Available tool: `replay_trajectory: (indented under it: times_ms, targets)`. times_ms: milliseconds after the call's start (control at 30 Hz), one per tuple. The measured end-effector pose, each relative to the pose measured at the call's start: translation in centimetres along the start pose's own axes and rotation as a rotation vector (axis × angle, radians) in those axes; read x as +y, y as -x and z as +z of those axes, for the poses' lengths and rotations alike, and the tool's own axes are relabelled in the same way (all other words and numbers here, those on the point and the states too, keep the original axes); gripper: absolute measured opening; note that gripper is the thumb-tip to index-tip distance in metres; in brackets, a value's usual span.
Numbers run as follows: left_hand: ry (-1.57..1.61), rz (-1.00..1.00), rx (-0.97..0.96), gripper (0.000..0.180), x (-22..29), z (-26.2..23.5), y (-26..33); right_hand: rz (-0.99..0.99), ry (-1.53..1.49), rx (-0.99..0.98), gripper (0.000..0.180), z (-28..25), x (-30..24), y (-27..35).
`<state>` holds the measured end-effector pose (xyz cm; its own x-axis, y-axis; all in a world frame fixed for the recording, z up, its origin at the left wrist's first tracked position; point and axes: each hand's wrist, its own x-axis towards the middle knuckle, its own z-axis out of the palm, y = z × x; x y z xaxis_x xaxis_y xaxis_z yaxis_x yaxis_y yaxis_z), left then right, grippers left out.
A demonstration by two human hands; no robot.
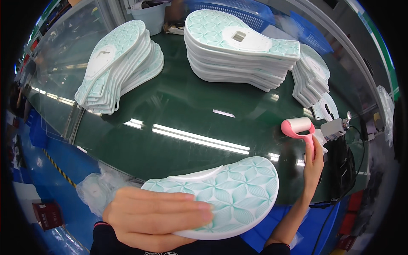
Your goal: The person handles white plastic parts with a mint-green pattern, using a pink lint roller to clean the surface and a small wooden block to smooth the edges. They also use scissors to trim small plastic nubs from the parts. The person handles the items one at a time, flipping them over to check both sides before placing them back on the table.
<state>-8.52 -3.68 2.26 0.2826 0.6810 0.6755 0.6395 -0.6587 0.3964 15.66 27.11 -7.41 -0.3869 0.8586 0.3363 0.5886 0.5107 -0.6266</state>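
Note:
My left hand [159, 216] grips a flat white panel [242, 195] with a green leaf-and-flower pattern, fingers across its top face. The panel is held close to me over the table's near edge; its left end is partly behind my hand. On the right, my right hand [313, 168] is closed round the pink handle of a roller [297, 126] with a white cylinder. The roller is raised over the table, apart from the panel. Beyond it stand stacks of similar panels: one at the far left [114, 46], one at the far middle [212, 27], and one at the right [313, 63].
The table [178, 112] has a shiny dark green top. A grey metal device [333, 128] with a cable stands right of the roller, near a black bag [340, 163]. Blue baskets [242, 12] and a pale bucket [148, 18] sit at the back. Clear plastic [91, 191] lies lower left.

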Motion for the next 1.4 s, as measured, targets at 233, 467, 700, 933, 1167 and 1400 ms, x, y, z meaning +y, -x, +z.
replay_trajectory:
  times_ms: [233,467,700,933,1167,1400]
  targets:
    - [-0.009,-0.016,-0.005,0.014,-0.3,0.6,-0.4,-0.223,-0.421,-0.010,0.043,-1.5,-9.6,4.5]
    - [-0.053,0.003,0.108,0.013,-0.2,1.7,-0.2,-0.619,-0.608,-0.359,0.057,-2.5,-15.1,7.3]
    - [-0.031,-0.019,0.029,0.014,-0.6,1.3,-0.6,-0.720,-0.574,-0.393,0.043,-1.6,-16.2,6.9]
    - [-0.085,-0.292,0.288,0.076,-1.0,3.8,0.1,-0.626,-0.809,-0.322,0.034,0.3,-14.8,7.0]
    - [0.348,-0.702,0.416,0.137,-0.4,5.7,0.2,-0.082,-1.179,0.033,0.030,0.8,-14.8,9.0]
    - [0.421,-0.573,0.580,0.084,-0.4,6.1,-0.5,0.151,-1.269,0.053,0.036,1.1,-14.6,10.1]
